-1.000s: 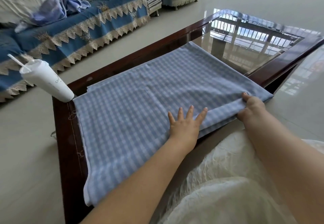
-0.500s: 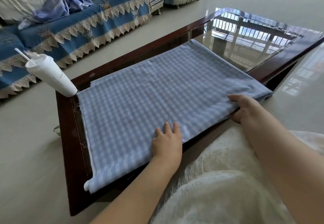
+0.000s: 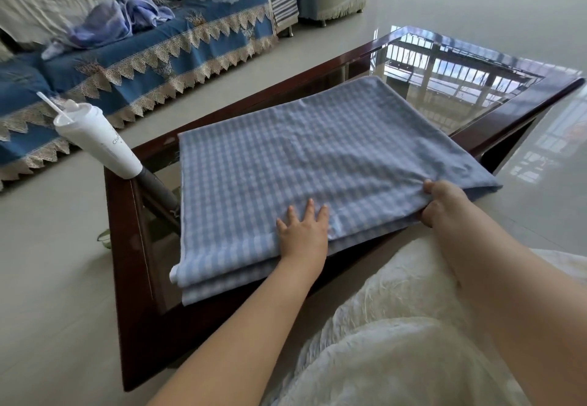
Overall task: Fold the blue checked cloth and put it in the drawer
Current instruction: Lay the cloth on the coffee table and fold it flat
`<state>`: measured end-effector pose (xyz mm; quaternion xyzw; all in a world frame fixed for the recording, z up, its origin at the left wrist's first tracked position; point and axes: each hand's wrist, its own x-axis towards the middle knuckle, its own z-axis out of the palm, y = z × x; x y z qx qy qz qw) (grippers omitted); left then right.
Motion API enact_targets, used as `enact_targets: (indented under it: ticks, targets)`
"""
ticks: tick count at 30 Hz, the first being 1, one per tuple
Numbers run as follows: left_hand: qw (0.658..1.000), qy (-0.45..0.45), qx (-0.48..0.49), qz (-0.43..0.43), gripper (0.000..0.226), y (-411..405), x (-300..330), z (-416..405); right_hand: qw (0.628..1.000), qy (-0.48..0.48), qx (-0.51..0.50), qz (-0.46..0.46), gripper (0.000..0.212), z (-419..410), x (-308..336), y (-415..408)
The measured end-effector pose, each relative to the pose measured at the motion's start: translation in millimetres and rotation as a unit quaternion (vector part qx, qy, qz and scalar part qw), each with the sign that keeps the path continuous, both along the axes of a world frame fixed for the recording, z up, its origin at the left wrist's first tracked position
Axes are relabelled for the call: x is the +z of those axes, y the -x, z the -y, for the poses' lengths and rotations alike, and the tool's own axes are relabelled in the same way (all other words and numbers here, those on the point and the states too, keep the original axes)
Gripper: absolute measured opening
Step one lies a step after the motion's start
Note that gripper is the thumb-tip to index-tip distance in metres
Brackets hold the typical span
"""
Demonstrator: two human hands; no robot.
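The blue checked cloth (image 3: 305, 164) lies folded in layers on the glass-topped coffee table (image 3: 444, 94), its near edge hanging a little over the table's front rim. My left hand (image 3: 303, 231) lies flat on the cloth's near edge, fingers spread, holding nothing. My right hand (image 3: 444, 204) pinches the cloth's near right corner, thumb on top and fingers under the layers. No drawer is in view.
A white lidded cup with a straw (image 3: 98, 142) stands on the table's left corner, close to the cloth. A sofa with a blue lace-edged cover (image 3: 152, 56) and crumpled clothes runs along the far left. Pale tiled floor (image 3: 47, 262) surrounds the table.
The cloth has shifted to the right, away from the cup, baring the table's left side. My left hand slid back to the near edge. My right hand took the right corner.
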<state>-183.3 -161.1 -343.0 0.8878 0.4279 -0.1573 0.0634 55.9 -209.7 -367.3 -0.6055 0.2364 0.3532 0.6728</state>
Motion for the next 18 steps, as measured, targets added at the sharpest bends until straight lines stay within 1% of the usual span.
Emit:
enact_targets:
  ticks: [2,4,7,9,11,13,16,18]
  targets:
    - [1.000,0.009,-0.007,-0.002,0.095,-5,0,-3,1.000,0.001,-0.004,0.004,0.030,-1,-3,-7]
    - [1.000,0.010,-0.027,0.003,0.093,-7,-1,-2,1.000,0.012,-0.012,0.015,0.026,0,-1,-10]
    - [0.999,0.004,-0.050,0.007,0.090,-6,-7,8,0.999,0.030,-0.037,0.018,0.031,1,-6,-17]
    - [0.999,0.003,-0.046,0.005,0.089,-4,-10,14,0.998,0.041,-0.038,0.017,0.031,3,-10,-21]
    - [0.999,0.006,-0.041,0.010,0.086,-1,-12,16,0.998,0.045,-0.031,0.021,0.024,3,-13,-21]
    - [0.999,0.008,-0.041,0.023,0.081,2,-14,17,0.998,0.052,-0.020,0.025,0.017,4,-13,-20]
    - [0.998,0.016,-0.040,0.053,0.068,5,-24,15,0.999,0.031,-0.014,0.012,0.016,7,-15,-23]
    - [0.997,0.029,-0.031,0.062,0.073,5,-29,15,1.000,0.024,-0.003,0.007,0.015,11,-12,-22]
